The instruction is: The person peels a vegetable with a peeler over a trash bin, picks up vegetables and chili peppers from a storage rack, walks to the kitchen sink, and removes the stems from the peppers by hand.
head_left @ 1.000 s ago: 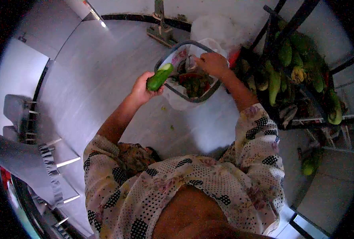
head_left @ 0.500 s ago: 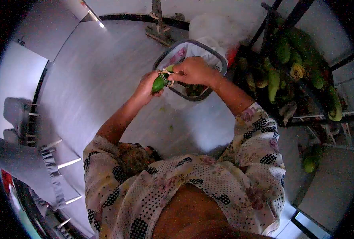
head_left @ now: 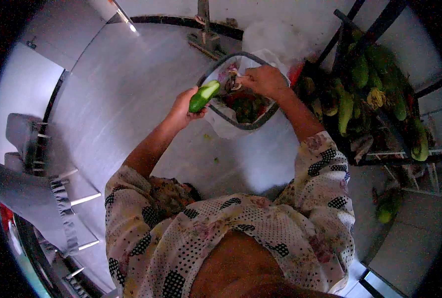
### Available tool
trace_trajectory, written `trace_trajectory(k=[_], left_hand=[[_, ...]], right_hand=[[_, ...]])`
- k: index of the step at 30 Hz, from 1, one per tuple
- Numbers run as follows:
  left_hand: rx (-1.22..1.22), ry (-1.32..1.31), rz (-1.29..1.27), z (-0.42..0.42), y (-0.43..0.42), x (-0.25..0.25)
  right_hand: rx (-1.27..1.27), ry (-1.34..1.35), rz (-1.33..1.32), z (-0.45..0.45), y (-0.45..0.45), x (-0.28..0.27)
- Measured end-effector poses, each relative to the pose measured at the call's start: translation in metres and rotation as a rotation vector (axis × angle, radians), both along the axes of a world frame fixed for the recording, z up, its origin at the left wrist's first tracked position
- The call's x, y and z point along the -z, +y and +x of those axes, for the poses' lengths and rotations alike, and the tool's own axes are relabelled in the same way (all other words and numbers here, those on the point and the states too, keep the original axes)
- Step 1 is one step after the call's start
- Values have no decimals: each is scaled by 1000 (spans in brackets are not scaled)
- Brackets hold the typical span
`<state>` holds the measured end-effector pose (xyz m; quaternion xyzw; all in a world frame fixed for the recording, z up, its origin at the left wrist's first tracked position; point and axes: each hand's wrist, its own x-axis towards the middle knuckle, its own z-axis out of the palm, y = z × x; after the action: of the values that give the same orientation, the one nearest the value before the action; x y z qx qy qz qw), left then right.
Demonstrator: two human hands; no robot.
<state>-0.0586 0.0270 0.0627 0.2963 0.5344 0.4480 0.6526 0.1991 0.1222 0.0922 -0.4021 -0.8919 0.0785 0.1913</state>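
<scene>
My left hand (head_left: 184, 107) is wrapped round the lower part of a green cucumber (head_left: 199, 101). Pale flesh shows on the cucumber's upper end, where the skin is off. A peeler (head_left: 236, 78) is gripped in my right hand (head_left: 264, 81), a short way to the right of the cucumber and apart from it. Both hands are at the lined waste bin (head_left: 264, 120), the right one over its opening and the left just outside its left rim. Dark green and reddish scraps (head_left: 245, 105) lie inside the bin.
A black rack (head_left: 380, 107) at the right holds several long green gourds (head_left: 361, 72). Grey chairs (head_left: 29, 198) stand at the left. Behind the bin are a wooden-footed stand (head_left: 206, 42) and a whitish plastic bag (head_left: 268, 37). Small green bits (head_left: 216, 160) lie on the floor.
My right hand has moved right with the peeler, off the cucumber and over the bin. The cucumber's peeled upper end now shows. My left hand keeps its hold.
</scene>
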Motion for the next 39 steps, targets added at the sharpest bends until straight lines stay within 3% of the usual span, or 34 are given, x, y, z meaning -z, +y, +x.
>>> trace_trajectory(k=[6, 10, 13, 16, 17, 23, 29, 32, 39], left_hand=[[120, -143, -121, 8, 6, -8], [93, -43, -71, 9, 2, -8], [170, -110, -7, -3, 6, 6], [206, -50, 14, -3, 3, -3], [218, -51, 24, -4, 0, -7], [88, -119, -27, -9, -2, -5], [140, -118, -38, -1, 0, -9], [159, -113, -28, 2, -2, -9], [289, -154, 28, -17, 10, 20]], right_hand=[[-399, 146, 82, -33, -33, -20], [-348, -110, -6, -35, -33, -23], [-331, 72, 81, -32, -22, -1], [-200, 19, 128, -12, -7, 6], [-67, -185, 126, -5, 2, 13], [-1, -172, -72, 6, 9, 9], [-344, 74, -72, -26, -20, -12], [-386, -121, -56, -40, -35, -27], [-331, -23, 35, -37, -23, -6]])
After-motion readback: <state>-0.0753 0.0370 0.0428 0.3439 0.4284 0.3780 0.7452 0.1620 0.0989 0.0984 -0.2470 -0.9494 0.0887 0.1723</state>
